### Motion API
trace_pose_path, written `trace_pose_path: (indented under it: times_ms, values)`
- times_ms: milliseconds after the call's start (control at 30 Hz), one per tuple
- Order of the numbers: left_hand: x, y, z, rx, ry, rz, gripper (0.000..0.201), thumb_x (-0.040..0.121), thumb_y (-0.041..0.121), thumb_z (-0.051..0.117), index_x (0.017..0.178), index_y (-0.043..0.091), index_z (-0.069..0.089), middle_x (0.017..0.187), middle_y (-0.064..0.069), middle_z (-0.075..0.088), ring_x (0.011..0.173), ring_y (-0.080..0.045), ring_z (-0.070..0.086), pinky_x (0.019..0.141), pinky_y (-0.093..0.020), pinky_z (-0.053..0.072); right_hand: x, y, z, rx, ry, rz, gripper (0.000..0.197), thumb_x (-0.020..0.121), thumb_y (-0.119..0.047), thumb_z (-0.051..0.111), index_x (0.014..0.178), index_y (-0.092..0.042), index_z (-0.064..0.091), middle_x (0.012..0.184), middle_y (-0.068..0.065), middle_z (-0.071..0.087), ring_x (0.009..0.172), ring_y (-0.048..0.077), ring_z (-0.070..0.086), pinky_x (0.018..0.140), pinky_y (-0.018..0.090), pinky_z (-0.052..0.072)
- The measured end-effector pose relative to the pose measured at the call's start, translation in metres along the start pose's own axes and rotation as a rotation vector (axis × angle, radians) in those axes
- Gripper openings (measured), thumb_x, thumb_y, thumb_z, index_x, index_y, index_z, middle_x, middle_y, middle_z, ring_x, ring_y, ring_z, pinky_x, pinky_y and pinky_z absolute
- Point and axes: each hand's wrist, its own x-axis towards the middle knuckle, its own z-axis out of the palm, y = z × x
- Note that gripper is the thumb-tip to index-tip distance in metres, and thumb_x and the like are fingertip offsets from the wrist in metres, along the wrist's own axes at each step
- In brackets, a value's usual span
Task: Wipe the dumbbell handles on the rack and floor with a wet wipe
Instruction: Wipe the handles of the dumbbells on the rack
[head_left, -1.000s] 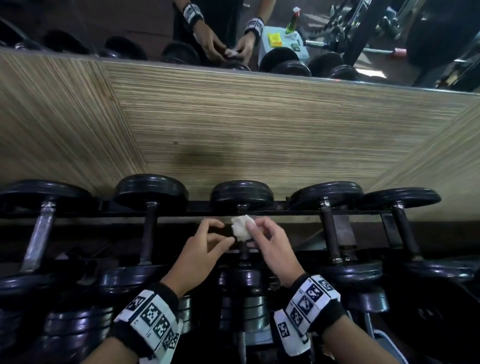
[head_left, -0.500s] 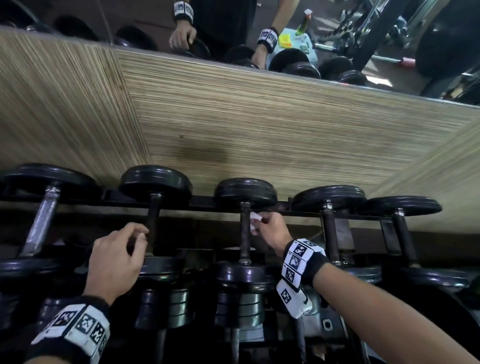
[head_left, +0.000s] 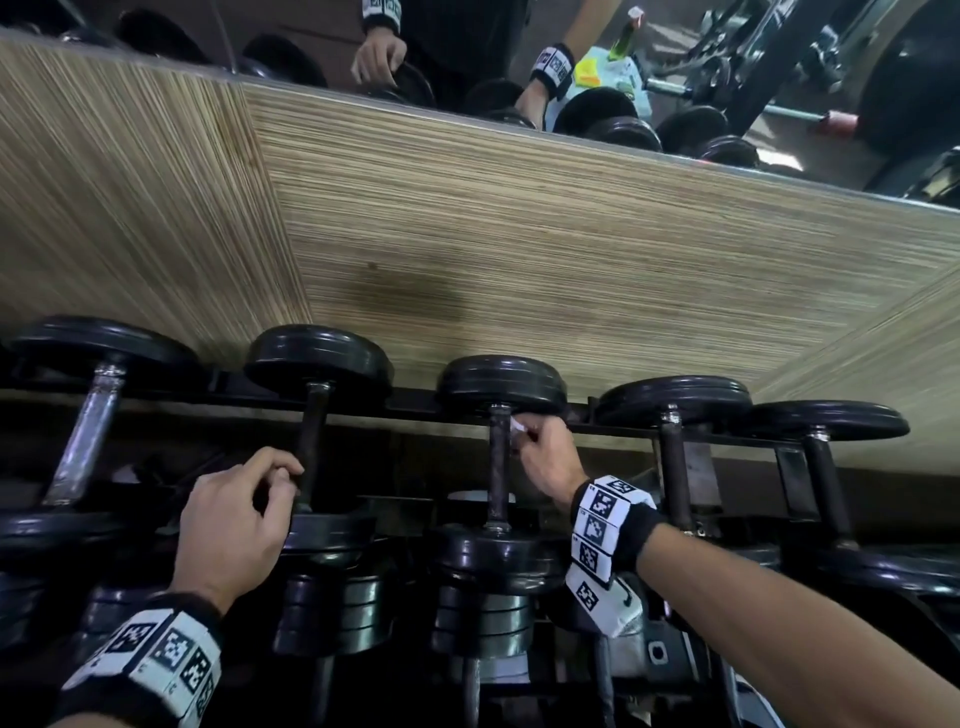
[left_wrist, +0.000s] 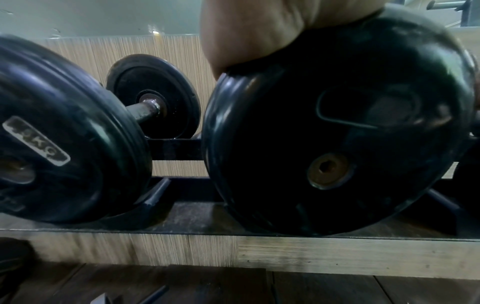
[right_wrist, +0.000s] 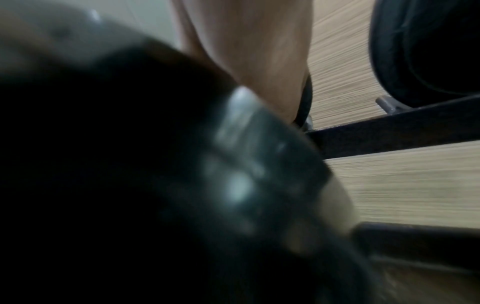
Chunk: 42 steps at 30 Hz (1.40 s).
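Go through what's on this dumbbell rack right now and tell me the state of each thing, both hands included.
Left hand: fingers curled at the second dumbbell's handle.
Right hand: pinching the wet wipe.
Wet wipe: bunched, pressed against the far end of the third dumbbell's handle.
Dumbbells: racked side by side, none lifted.
Leftmost dumbbell's handle: shiny, untouched.

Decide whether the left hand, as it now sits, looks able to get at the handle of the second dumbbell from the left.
Probably yes: the left hand is beside that handle, fingertips at the bar, nothing between them.
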Motion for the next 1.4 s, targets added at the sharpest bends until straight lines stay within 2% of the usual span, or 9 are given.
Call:
trace_pose_path:
  times_ms: [200,333,500,667,967,1100,1167,1300,1400]
  values:
    - [0.0,-0.001,0.002,0.008,0.017,-0.025,0.021,0.087,0.033,0.042,0.086,0.03,0.063,0.059,0.01,0.064,0.052,-0.012,0.06,0.058,-0.032,0.048,-0.006,0.019,-0.008,-0.025,-0.045,0.005,0.02,0.099,-0.009,0.057,0.108,-0.009,0.075,0.105,0.001,0.076,0.101,0.019,0.07,0.095,0.043,0.056]
    - [-0.001,0.0,0.002,0.011,0.02,-0.03,0.02,0.088,0.032,0.043,0.085,0.029,0.063,0.06,0.011,0.065,0.054,-0.011,0.061,0.059,-0.031,0.049,0.004,0.007,-0.005,-0.087,-0.05,-0.025,0.02,0.098,-0.014,0.057,0.089,-0.016,0.075,0.089,-0.003,0.075,0.088,0.018,0.069,0.084,0.035,0.055]
    - [-0.002,-0.002,0.002,0.008,0.016,-0.024,0.02,0.089,0.032,0.042,0.086,0.028,0.062,0.062,0.012,0.065,0.057,-0.013,0.062,0.062,-0.036,0.05,-0.001,0.007,-0.009,-0.084,-0.074,-0.036,0.028,0.099,-0.012,0.056,0.078,-0.017,0.072,0.076,-0.002,0.072,0.075,0.018,0.067,0.083,0.044,0.056]
    - [-0.001,-0.006,0.004,0.018,0.029,-0.041,0.023,0.088,0.038,0.04,0.087,0.028,0.061,0.061,0.01,0.066,0.058,-0.016,0.063,0.064,-0.038,0.051,-0.006,0.011,-0.006,-0.035,-0.074,-0.007,0.021,0.098,-0.005,0.057,0.091,-0.008,0.075,0.088,0.001,0.075,0.084,0.017,0.069,0.086,0.04,0.056]
    - [-0.001,-0.002,0.003,-0.014,0.044,-0.039,0.02,0.089,0.031,0.043,0.083,0.027,0.062,0.057,0.009,0.064,0.054,-0.015,0.062,0.06,-0.027,0.047,-0.017,0.017,-0.007,-0.046,-0.08,-0.046,0.031,0.098,-0.006,0.055,0.071,-0.006,0.068,0.071,-0.001,0.07,0.068,0.012,0.062,0.076,0.042,0.053]
    - [-0.001,-0.001,0.002,-0.007,0.043,0.0,0.021,0.089,0.028,0.044,0.082,0.026,0.064,0.053,0.007,0.063,0.051,-0.017,0.061,0.064,-0.008,0.038,-0.015,0.002,-0.003,-0.009,-0.128,-0.078,0.036,0.103,-0.009,0.052,0.081,-0.017,0.079,0.087,-0.004,0.078,0.082,0.01,0.071,0.079,0.024,0.054]
    - [-0.001,0.0,0.001,-0.008,0.046,0.009,0.021,0.089,0.026,0.045,0.082,0.025,0.064,0.054,0.008,0.063,0.051,-0.016,0.061,0.064,-0.007,0.038,-0.022,0.003,-0.005,-0.017,-0.121,-0.072,0.036,0.102,-0.006,0.053,0.076,-0.016,0.076,0.078,-0.008,0.075,0.072,0.005,0.065,0.072,0.023,0.051]
    - [-0.001,0.003,0.003,-0.017,0.058,-0.023,0.02,0.089,0.027,0.044,0.081,0.026,0.063,0.055,0.01,0.064,0.051,-0.014,0.061,0.059,-0.016,0.043,-0.038,0.007,-0.011,-0.032,-0.1,-0.016,0.027,0.099,-0.001,0.053,0.08,-0.002,0.072,0.071,-0.004,0.066,0.057,-0.006,0.055,0.065,0.017,0.044]
    - [-0.001,0.001,0.002,-0.003,0.059,-0.036,0.02,0.089,0.028,0.045,0.081,0.026,0.063,0.054,0.009,0.064,0.05,-0.015,0.061,0.056,-0.029,0.048,-0.034,-0.002,-0.004,0.003,-0.14,-0.02,0.032,0.101,-0.003,0.05,0.089,-0.011,0.079,0.088,-0.006,0.076,0.078,-0.002,0.069,0.074,0.015,0.051]
